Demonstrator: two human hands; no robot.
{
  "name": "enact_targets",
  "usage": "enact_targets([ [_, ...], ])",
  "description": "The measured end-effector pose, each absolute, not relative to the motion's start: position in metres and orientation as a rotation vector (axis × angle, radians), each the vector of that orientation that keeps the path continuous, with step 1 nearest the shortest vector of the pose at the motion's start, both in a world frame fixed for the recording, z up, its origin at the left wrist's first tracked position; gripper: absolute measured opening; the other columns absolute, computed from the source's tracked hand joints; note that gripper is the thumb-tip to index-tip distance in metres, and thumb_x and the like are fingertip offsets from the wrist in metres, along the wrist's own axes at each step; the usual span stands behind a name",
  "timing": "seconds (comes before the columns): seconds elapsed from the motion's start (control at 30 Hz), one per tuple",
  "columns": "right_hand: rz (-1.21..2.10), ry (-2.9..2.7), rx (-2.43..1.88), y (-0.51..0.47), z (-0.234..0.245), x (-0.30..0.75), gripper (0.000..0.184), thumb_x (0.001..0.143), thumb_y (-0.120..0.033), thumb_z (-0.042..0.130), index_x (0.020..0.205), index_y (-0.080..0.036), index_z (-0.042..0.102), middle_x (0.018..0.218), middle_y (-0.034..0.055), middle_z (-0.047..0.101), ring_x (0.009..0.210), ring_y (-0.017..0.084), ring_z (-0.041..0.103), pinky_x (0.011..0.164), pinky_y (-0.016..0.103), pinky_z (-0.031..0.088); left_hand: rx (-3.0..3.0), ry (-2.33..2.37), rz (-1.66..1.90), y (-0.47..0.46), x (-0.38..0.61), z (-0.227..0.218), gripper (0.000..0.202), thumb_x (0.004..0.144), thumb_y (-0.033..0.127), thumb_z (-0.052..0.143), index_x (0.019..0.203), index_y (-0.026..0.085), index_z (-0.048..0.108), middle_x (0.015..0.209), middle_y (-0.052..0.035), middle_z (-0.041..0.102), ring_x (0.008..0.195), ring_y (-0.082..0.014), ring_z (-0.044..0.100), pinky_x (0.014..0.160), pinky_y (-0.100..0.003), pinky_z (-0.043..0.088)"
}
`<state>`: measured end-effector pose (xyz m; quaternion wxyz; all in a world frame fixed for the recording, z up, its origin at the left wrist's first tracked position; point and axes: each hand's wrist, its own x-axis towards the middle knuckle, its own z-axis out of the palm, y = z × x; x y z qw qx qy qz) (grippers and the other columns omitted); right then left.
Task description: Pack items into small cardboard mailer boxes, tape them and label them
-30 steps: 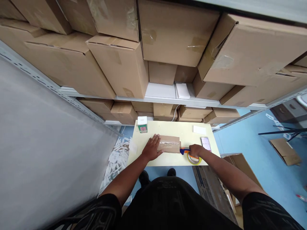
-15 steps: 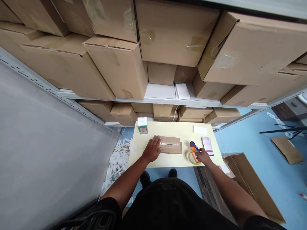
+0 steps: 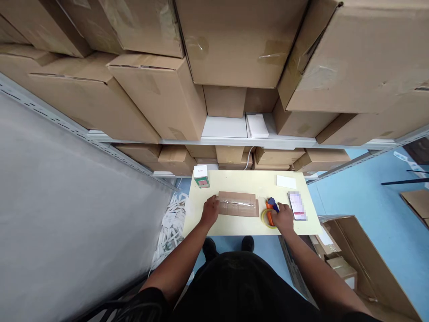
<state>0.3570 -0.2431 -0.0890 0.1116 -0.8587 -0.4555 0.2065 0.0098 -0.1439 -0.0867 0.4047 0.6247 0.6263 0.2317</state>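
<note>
The parcel (image 3: 238, 204) lies flat near the middle of the table (image 3: 234, 226), long side across, and I use it as my landmark. A strip of clear tape runs along its top seam, so I judge the sealing of that seam is done; whether the ends are taped I cannot tell from here.

At the left end of the parcel my left hand (image 3: 210, 211) rests with the palm down, fingers loosely together and touching the cardboard edge, pressing it in place. The forearm comes straight up from my body.

Just to the right of the parcel, my right hand (image 3: 284, 218) sits on the tape dispenser (image 3: 270, 211), orange and blue with a yellowish roll. The fingers curl over it, closed on the roll side, and the dispenser rests on the table, apart from the parcel by a small gap. The right forearm reaches in from lower right, elbow out.

Further right of the parcel, just beside my right hand, lies a phone (image 3: 296, 205). Behind that, a white card (image 3: 286, 181). Behind the parcel's left end stands a small white and green box (image 3: 201, 176). Beyond the table, shelves (image 3: 234, 142) carry many cartons. On the floor to the right of the parcel is an open carton (image 3: 338, 264).
</note>
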Motion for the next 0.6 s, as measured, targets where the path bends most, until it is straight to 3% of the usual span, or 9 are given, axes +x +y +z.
enact_targets([
  [0.1,1.017,-1.253,-2.174,-0.227,-0.069,0.316,0.051,0.096,-0.052,0.044,0.124,-0.018,0.070,0.126,0.0142,0.070,0.122,0.031,0.061,0.108,0.042,0.043,1.387,1.565,0.509,-0.130,0.013,-0.076,0.057,0.103,0.056,0.029,0.102,0.019,0.072,0.110,-0.0145,0.075,0.109,-0.0327,0.068,0.099,-0.046,0.049],
  [0.17,1.151,-1.225,-2.099,-0.214,-0.057,0.289,0.060,0.098,-0.062,0.035,0.114,-0.018,0.074,0.116,0.0129,0.074,0.114,0.030,0.065,0.102,0.042,0.047,1.365,1.559,0.490,-0.127,0.017,-0.068,0.056,0.102,0.058,0.033,0.098,0.018,0.072,0.107,-0.0162,0.075,0.107,-0.0345,0.068,0.097,-0.047,0.049],
  [0.27,1.087,-1.180,-2.108,-0.207,-0.046,0.263,0.068,0.099,-0.068,0.029,0.105,-0.018,0.073,0.112,0.0164,0.073,0.111,0.032,0.064,0.099,0.042,0.046,1.419,1.550,0.548,-0.136,0.019,-0.055,0.047,0.099,0.056,0.044,0.112,0.018,0.070,0.116,-0.0164,0.072,0.115,-0.0348,0.064,0.103,-0.048,0.045],
  [0.4,0.954,-1.166,-1.891,-0.228,-0.042,0.262,0.063,0.099,-0.070,0.031,0.116,-0.021,0.066,0.117,0.0121,0.070,0.110,0.029,0.062,0.096,0.039,0.047,1.457,1.453,0.851,-0.166,0.013,-0.042,0.049,0.101,0.053,0.046,0.134,0.019,0.058,0.132,-0.0153,0.064,0.127,-0.0307,0.056,0.111,-0.045,0.039],
  [0.5,1.000,-1.115,-1.757,-0.248,-0.054,0.271,0.061,0.098,-0.071,0.032,0.114,-0.023,0.064,0.107,0.0071,0.069,0.099,0.025,0.062,0.089,0.036,0.049,1.403,1.361,0.946,-0.187,0.008,-0.047,0.045,0.103,0.049,0.041,0.135,0.019,0.052,0.132,-0.0140,0.063,0.125,-0.0266,0.057,0.108,-0.041,0.041],
  [0.6,1.069,-1.079,-1.814,-0.259,-0.076,0.273,0.060,0.096,-0.075,0.033,0.102,-0.023,0.064,0.094,0.0043,0.068,0.093,0.024,0.061,0.089,0.036,0.049,1.304,1.425,0.808,-0.198,0.008,-0.065,0.041,0.101,0.050,0.042,0.125,0.017,0.053,0.125,-0.0142,0.065,0.116,-0.0265,0.061,0.102,-0.041,0.044],
])
